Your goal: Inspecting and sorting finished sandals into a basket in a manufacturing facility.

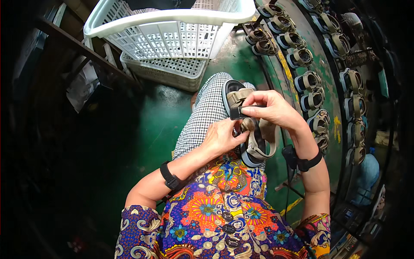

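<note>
A beige sandal [257,140] with a black footbed and grey sole edge rests on my checked-trouser lap, toe pointing away from me. My right hand [274,108] pinches a short black strap [236,113] between thumb and fingers, over the middle of the sandal. My left hand [221,137] is at the sandal's left side, its thumb and fingers closed around a beige strap near the ankle part. The left fingertips are partly hidden behind the sandal.
Ahead stands a white perforated basket [172,36] with dark material inside, stacked on another crate [166,71]. To the right, racks carry rows of similar sandals [311,93]. A dark metal frame [82,47] is at the left. The floor [146,129] is green.
</note>
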Available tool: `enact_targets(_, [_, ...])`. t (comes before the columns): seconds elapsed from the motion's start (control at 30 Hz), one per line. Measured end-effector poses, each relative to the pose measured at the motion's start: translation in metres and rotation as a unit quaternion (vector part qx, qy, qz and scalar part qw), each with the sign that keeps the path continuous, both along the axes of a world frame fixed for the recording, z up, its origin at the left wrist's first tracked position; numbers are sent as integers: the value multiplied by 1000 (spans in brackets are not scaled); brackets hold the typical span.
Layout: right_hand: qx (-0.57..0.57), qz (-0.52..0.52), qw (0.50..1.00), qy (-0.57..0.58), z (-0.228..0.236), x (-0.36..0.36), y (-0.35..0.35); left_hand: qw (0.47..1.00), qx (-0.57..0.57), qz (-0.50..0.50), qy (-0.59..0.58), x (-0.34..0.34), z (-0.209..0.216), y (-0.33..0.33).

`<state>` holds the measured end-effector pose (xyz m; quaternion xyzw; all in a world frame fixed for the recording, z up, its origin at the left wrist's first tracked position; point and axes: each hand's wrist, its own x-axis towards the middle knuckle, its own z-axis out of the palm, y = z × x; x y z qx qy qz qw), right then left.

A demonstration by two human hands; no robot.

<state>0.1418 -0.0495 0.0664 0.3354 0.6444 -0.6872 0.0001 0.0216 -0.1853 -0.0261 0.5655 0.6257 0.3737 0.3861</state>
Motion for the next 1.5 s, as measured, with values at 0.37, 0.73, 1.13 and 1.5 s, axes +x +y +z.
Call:
enact_targets(0.37, [212,139,946,-203,-16,4,2,998,-10,-7,-58,-4,-7,-2])
enact_targets(0.73, [241,107,947,-183,-10,6,6,993,-20,7,-114,10,-20,10])
enact_targets(1.13, [95,48,977,-183,-17,26,16,990,-19,22,-135,14,-12,14])
enact_targets(1.5, [-22,-35,989,-145,-15,31,15,978,7,63,-199,21,-24,15])
